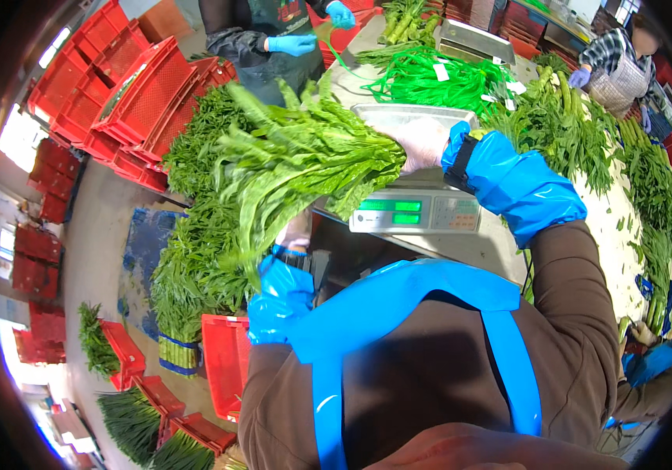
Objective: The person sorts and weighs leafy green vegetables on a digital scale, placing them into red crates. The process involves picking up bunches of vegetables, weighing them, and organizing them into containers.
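Observation:
My right hand, in a pale thin glove, grips a bunch of long-leaved green vegetables near its gathered end. The leaves fan out to the left and are slightly blurred. Below them is my left hand; the foliage covers its fingers, so I cannot tell whether it touches the bunch. A digital weighing scale with lit green displays stands under my right forearm. Its metal pan is partly behind the bunch and my right hand.
Green tying straps with white tags lie beyond the scale. Bundled greens are piled at left near a red crate. Across the table, a person's blue-gloved hand is near a green strap. Stalked greens cover the right-hand table.

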`<action>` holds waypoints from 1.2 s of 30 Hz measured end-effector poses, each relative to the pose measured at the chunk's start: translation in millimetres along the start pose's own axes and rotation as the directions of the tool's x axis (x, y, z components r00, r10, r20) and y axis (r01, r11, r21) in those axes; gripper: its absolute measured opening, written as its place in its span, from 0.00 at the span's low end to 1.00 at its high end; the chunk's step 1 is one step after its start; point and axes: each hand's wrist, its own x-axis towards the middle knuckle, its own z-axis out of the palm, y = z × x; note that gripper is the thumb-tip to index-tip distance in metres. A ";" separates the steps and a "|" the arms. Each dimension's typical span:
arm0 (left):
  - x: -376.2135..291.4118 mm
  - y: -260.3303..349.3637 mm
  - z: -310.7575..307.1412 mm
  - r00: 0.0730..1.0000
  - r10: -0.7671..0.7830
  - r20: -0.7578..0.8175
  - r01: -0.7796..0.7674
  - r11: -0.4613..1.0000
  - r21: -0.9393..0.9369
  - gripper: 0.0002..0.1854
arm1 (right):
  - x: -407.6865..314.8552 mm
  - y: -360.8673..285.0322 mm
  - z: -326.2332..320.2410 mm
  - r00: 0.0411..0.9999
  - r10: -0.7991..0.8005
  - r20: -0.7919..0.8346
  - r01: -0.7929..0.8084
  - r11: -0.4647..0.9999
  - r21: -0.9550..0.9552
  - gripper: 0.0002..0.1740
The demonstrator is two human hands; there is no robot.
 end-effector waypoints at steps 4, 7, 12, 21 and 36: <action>43.1 -34.6 6.1 0.983 0.009 -0.185 0.028 0.981 0.192 0.35 | -19.2 48.4 14.1 0.902 0.316 0.295 -0.427 0.755 0.497 0.51; 56.0 -60.9 -0.3 0.959 -0.024 -0.281 0.124 0.932 0.342 0.33 | -28.5 72.1 35.0 0.933 0.286 0.217 -0.310 0.947 0.084 0.56; 51.3 -84.6 -13.1 0.943 -0.094 -0.320 0.274 0.767 0.580 0.29 | -66.7 83.6 50.5 0.958 0.284 -0.032 -0.286 0.951 -0.117 0.53; 62.8 -97.0 -23.1 0.948 -0.163 -0.272 0.309 0.275 0.911 0.23 | -250.7 35.3 73.3 0.539 0.816 0.212 -0.729 0.325 0.603 0.41; 54.6 -68.6 -65.3 0.927 -0.097 -0.361 0.277 -0.470 0.838 0.17 | -196.5 62.0 172.1 0.636 0.681 0.364 -0.586 0.119 0.801 0.48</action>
